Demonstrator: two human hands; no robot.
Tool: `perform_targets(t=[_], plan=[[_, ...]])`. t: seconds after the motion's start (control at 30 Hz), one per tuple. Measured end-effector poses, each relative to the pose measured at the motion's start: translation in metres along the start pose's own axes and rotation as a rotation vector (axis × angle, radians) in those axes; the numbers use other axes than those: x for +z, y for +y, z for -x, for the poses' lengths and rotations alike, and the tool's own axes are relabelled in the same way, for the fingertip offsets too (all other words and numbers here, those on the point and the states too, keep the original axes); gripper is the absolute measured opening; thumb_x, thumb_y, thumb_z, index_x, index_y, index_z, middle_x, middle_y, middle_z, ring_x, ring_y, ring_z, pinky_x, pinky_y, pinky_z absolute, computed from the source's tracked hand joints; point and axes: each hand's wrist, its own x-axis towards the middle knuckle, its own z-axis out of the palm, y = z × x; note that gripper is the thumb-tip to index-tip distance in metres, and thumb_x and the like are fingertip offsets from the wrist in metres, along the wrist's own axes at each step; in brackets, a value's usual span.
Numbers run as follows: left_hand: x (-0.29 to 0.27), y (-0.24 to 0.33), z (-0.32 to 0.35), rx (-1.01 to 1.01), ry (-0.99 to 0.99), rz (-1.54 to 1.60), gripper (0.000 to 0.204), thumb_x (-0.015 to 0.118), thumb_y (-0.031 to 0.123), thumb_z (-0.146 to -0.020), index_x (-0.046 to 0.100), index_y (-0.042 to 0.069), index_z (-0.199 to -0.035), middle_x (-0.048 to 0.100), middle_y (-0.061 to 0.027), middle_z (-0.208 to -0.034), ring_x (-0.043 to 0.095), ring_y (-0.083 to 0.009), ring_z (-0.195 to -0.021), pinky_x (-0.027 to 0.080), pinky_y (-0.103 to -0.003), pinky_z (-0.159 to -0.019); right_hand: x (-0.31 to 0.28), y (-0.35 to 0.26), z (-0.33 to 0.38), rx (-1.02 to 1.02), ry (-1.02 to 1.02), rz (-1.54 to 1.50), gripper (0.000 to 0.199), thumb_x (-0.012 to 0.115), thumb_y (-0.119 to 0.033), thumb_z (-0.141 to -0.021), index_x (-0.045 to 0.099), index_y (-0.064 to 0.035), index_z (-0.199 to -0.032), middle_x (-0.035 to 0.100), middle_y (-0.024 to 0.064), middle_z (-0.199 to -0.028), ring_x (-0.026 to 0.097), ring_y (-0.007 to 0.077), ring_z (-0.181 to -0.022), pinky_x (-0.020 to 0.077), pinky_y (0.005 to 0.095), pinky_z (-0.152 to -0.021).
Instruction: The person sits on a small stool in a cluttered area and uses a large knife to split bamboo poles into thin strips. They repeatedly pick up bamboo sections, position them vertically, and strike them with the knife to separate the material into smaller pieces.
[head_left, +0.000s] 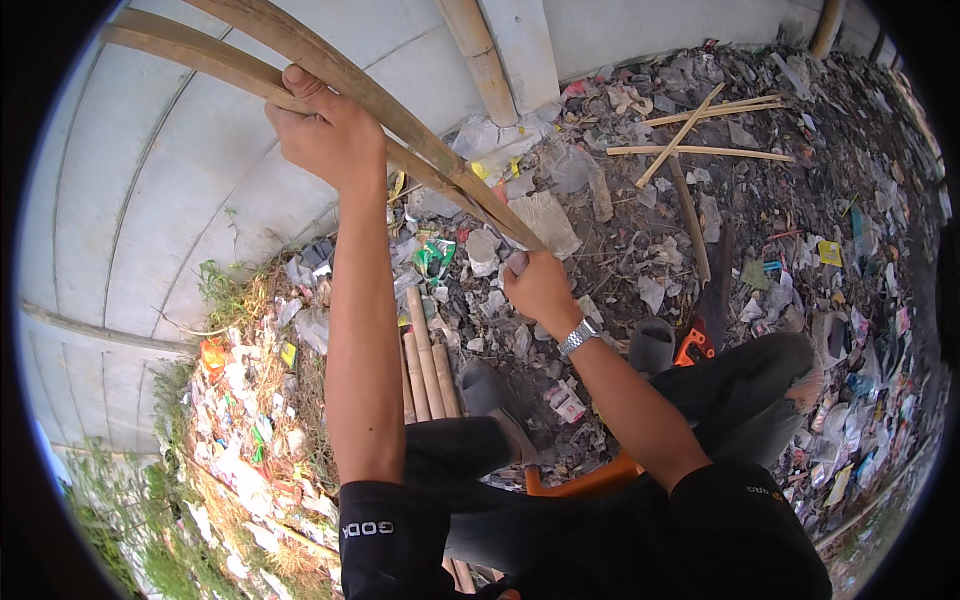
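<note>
A long bamboo pole, split lengthwise into two halves, slants from the upper left down toward the middle. My left hand is closed round the left half, thumb on top, with a gap between the two halves beside it. Farther down, the halves come close together near my right hand. That hand is closed at the bamboo's lower end, and a metal-band watch is on its wrist. A dark sliver shows between the halves just above it; I cannot tell what it is.
Littered ground surrounds my feet. A saw with an orange handle lies right of my shoe. Cut bamboo lengths lie by my left leg; crossed bamboo strips lie far right. An orange stool is under me. A pale wall stands left.
</note>
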Motion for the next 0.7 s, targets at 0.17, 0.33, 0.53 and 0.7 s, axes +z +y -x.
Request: perform_targets(t=[0.17, 0.33, 0.53, 0.7], plan=[[-0.004, -0.007, 0.005, 0.056, 0.030, 0.085, 0.064, 0.042, 0.055, -0.108, 0.055, -0.007, -0.100, 0.068, -0.0149, -0.079, 0.069, -0.0267, -0.073, 0.052, -0.035, -0.065, 0.042, 0.104, -0.005, 0.027, 0.034, 0.102, 0.020, 0.070, -0.018, -0.081, 0.067, 0.0011, -0.083, 0.069, 0.0249, -0.084, 0.067, 0.0459, -0.083, 0.0543, 0.0533, -0.077], [-0.029, -0.030, -0.012, -0.245, -0.057, 0.123, 0.068, 0.032, 0.057, -0.109, 0.048, -0.009, -0.110, 0.074, -0.0229, -0.092, 0.072, -0.0239, -0.063, 0.055, -0.031, -0.055, 0.053, 0.108, -0.023, 0.521, -0.543, -0.710, 0.033, 0.073, -0.022, -0.088, 0.055, -0.0061, -0.065, 0.053, 0.0036, -0.056, 0.053, 0.0235, -0.047, 0.0464, 0.0421, -0.054], [-0.055, -0.077, -0.036, -0.257, 0.025, 0.074, 0.070, 0.029, 0.058, -0.109, 0.048, -0.010, -0.111, 0.072, -0.0228, -0.086, 0.067, -0.0228, -0.056, 0.052, -0.030, -0.050, 0.090, 0.087, 0.007, 0.628, -0.648, -1.042, 0.028, 0.074, -0.014, -0.089, 0.051, -0.0140, -0.074, 0.039, -0.0066, -0.056, 0.036, 0.0072, -0.044, 0.0344, 0.0330, -0.047], [-0.089, -0.116, -0.033, -0.310, 0.155, -0.035, 0.072, 0.030, 0.059, -0.109, 0.049, -0.011, -0.109, 0.071, -0.0206, -0.081, 0.065, -0.0210, -0.055, 0.051, -0.030, -0.048, 0.061, 0.052, 0.007, 0.101, -0.232, 0.009, 0.032, 0.070, -0.029, -0.083, 0.073, 0.0032, -0.087, 0.069, 0.0313, -0.088, 0.069, 0.0480, -0.089, 0.0563, 0.0511, -0.082]])
